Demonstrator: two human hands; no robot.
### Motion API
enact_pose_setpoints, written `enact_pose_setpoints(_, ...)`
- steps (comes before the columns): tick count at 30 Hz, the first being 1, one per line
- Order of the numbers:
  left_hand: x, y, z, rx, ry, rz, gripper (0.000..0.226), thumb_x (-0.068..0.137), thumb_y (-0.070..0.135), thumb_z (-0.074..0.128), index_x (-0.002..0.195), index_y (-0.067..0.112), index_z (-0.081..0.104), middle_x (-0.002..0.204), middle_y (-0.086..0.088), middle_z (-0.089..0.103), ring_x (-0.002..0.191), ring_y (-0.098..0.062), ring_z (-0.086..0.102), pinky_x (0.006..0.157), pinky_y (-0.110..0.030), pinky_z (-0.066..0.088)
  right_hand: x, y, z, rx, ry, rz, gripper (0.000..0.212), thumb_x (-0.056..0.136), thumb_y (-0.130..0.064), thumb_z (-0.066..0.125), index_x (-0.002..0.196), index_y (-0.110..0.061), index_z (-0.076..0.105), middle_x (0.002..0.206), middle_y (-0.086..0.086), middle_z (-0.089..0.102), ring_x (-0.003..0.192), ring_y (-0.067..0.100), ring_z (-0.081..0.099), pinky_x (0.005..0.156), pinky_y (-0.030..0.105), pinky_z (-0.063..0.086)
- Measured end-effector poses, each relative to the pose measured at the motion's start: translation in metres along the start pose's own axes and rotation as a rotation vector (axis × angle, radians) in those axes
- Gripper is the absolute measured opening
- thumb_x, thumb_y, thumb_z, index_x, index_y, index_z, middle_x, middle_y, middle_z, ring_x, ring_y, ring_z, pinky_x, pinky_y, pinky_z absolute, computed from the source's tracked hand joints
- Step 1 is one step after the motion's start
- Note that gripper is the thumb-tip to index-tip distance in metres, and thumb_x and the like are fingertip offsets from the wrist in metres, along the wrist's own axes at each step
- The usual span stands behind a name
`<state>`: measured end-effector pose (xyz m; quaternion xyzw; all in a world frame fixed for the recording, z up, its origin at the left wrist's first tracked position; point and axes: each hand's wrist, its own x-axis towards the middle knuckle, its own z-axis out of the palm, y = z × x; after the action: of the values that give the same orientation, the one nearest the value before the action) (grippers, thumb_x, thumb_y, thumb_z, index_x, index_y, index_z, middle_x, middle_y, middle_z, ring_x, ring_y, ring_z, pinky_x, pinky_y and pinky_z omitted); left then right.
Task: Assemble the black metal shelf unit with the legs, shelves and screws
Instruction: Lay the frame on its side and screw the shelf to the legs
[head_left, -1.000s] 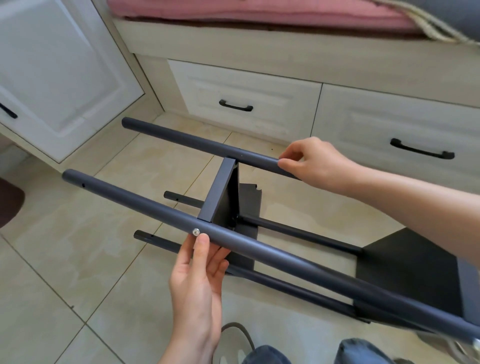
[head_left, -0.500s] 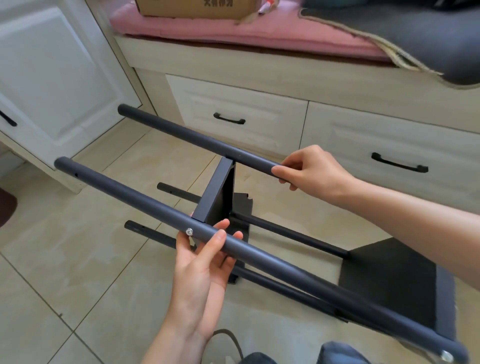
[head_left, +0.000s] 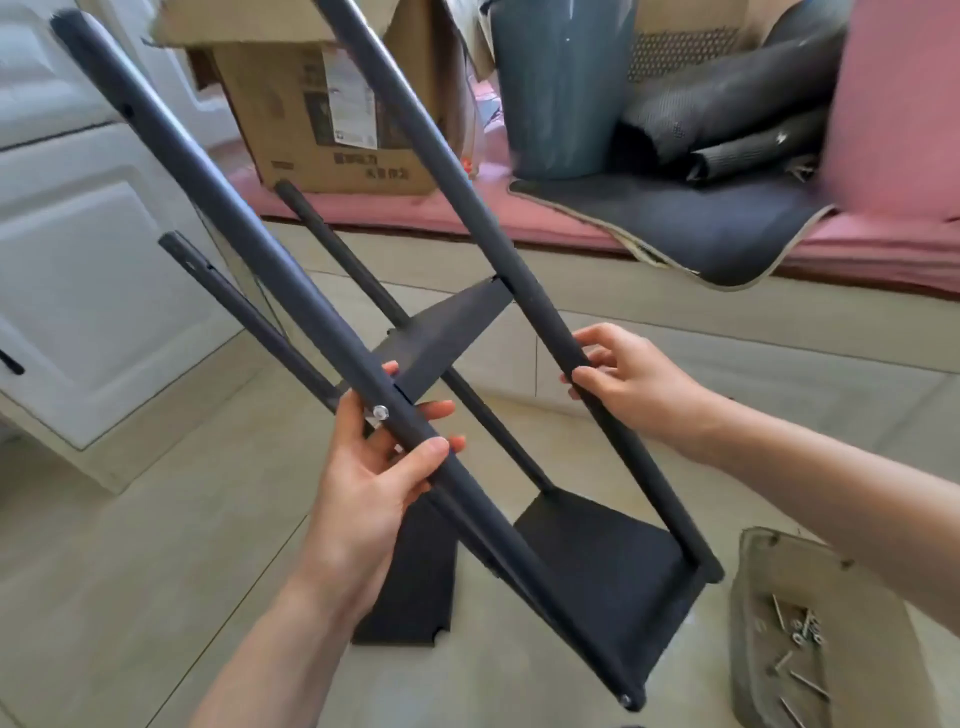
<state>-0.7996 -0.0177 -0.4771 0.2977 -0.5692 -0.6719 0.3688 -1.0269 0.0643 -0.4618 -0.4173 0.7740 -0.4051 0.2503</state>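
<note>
The black metal shelf unit is tilted up off the floor, its legs slanting to the upper left. My left hand (head_left: 374, 467) grips the near leg (head_left: 218, 208) just below a silver screw (head_left: 381, 412) where the middle shelf (head_left: 447, 332) joins. My right hand (head_left: 623, 384) holds the far leg (head_left: 467, 182) lower down, fingers curled round it. The bottom shelf (head_left: 602, 571) sits fixed between the legs near their lower ends. A loose black shelf panel (head_left: 415, 587) lies flat on the tiled floor beneath.
A grey tray (head_left: 810, 613) with several loose screws lies on the floor at lower right. Behind stands a bench with a pink cushion (head_left: 883, 156), a cardboard box (head_left: 322, 119), a blue-grey bin (head_left: 561, 88) and dark rolled mats (head_left: 727, 114). White cabinet doors (head_left: 78, 291) are at left.
The frame has swung from lying nearly level to standing steeply upright. My left hand now wraps the near leg, and my view has lifted toward the bench top.
</note>
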Motion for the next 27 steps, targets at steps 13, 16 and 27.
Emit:
enact_pose_setpoints(13,-0.010,-0.026,0.020,0.312,-0.102,0.002,0.059,0.089,-0.015,0.063,0.127,0.029,0.051,0.100,-0.003,0.076,0.092,-0.020,0.074,0.083,-0.019,0.056,-0.056,0.064,-0.011,0.026,0.004,0.056,0.021,0.098,-0.009,0.056,0.113,-0.021,0.048,0.112,-0.003,0.064,0.105,0.014,0.064,0.092,0.034,0.054)
enact_pose_setpoints(16,-0.011,-0.034,0.022,0.343,-0.124,0.020,0.059,0.089,-0.015,0.063,0.127,0.028,0.050,0.098,-0.002,0.076,0.092,-0.021,0.074,0.085,-0.021,0.056,-0.062,0.074,-0.011,0.050,0.015,0.057,0.021,0.098,-0.009,0.056,0.111,-0.023,0.048,0.111,-0.003,0.064,0.105,0.014,0.064,0.093,0.035,0.054)
enact_pose_setpoints(27,0.004,-0.043,0.005,0.550,-0.126,0.091,0.061,0.089,-0.019,0.058,0.123,0.030,0.050,0.109,0.004,0.070,0.101,-0.011,0.072,0.086,-0.013,0.052,-0.075,0.096,0.022,0.105,-0.062,0.073,0.028,0.089,-0.011,0.070,0.106,-0.023,0.051,0.104,-0.004,0.068,0.097,0.011,0.068,0.089,0.041,0.056)
